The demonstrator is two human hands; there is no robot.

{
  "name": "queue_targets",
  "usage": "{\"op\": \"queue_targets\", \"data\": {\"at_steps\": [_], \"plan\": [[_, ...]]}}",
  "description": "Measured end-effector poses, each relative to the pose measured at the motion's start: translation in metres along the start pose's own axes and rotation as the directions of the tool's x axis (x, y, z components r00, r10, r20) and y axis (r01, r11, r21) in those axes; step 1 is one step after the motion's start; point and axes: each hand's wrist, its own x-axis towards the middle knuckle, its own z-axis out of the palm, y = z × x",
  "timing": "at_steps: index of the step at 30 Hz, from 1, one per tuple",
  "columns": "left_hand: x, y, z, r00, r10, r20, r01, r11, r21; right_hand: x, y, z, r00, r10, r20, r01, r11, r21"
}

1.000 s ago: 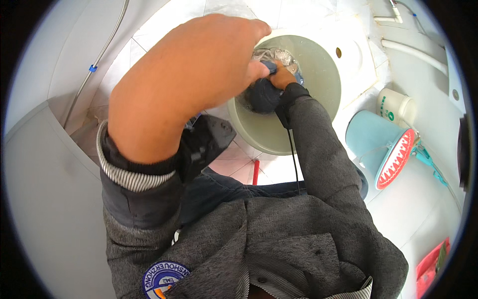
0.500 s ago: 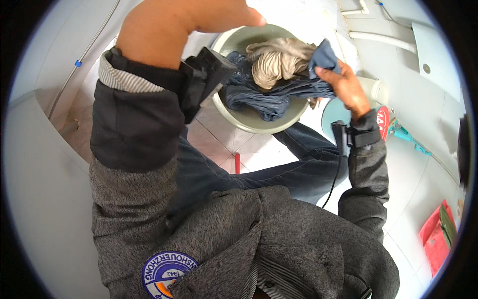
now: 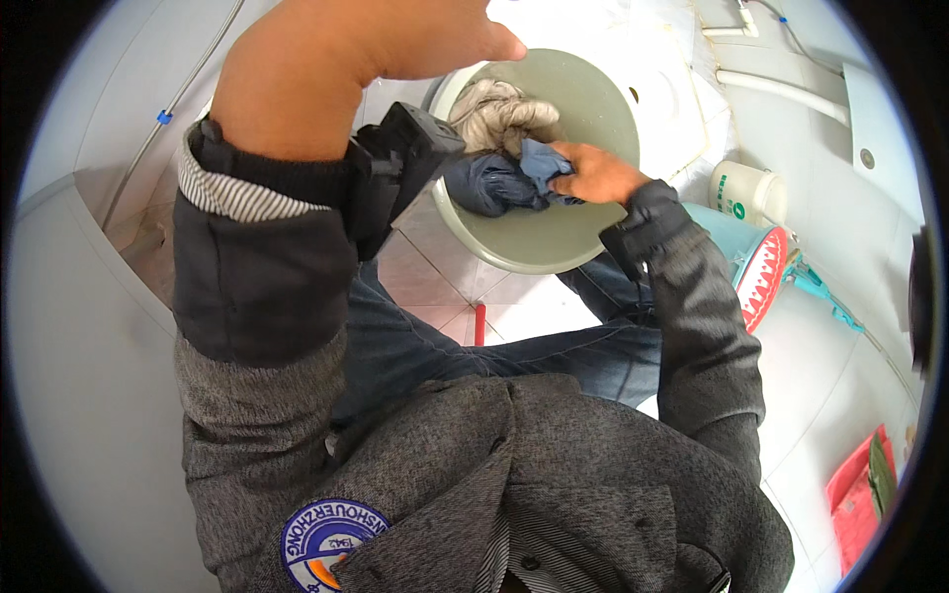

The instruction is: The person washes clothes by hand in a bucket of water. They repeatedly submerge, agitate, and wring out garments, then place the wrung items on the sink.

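"Hands first: how do they stand?"

"The right hand (image 3: 605, 176) reaches in over the basin (image 3: 534, 254) from its right side, with a bit of blue cloth (image 3: 540, 158) pinched between thumb and fingers. The left hand (image 3: 435, 42) is up at the top of the view and partly cut off by the edge; its thumb points right. Whether its fingers hold anything, nobody could tell from this."

"And the cloth, relative to them?"

"Just left of the right hand, inside the round grey-green basin. It meets a bunched dark navy garment (image 3: 486, 186) further left; whether the two are one piece cannot be told. In the picture, both lie below the left hand."

"What is that paler heap?"

"A crumpled beige garment (image 3: 499, 117), also in the basin, on the far side of the navy one and nearer the left thumb."

"Anything close by?"

"A black device (image 3: 410, 148) is at the left wrist. To the right of the basin are a light-blue bucket (image 3: 727, 232), which has a red shark-mouth design, and a white pail (image 3: 756, 190) just beyond it."
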Motion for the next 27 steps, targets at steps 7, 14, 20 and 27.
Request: {"op": "queue_targets", "data": {"at_steps": [7,14,20,27], "plan": [[0.019,-0.022,0.018,0.999,0.034,-0.025,-0.036,0.996,-0.083,0.115,0.005,0.108,0.994,0.083,0.077,-0.062,0.967,-0.246],[0.003,-0.052,0.045,0.964,0.176,-0.199,-0.183,0.983,-0.02,0.183,0.032,0.132,0.98,0.182,-0.079,-0.199,0.899,-0.39],[0.006,-0.043,0.042,0.986,0.113,-0.119,-0.119,0.992,-0.044,0.201,0.039,0.106,0.978,0.209,-0.001,-0.208,0.973,-0.096],[0.004,-0.041,0.044,0.979,0.168,-0.119,-0.173,0.985,-0.028,0.11,0.036,0.012,0.973,-0.168,0.159,0.121,0.956,0.267]]}}
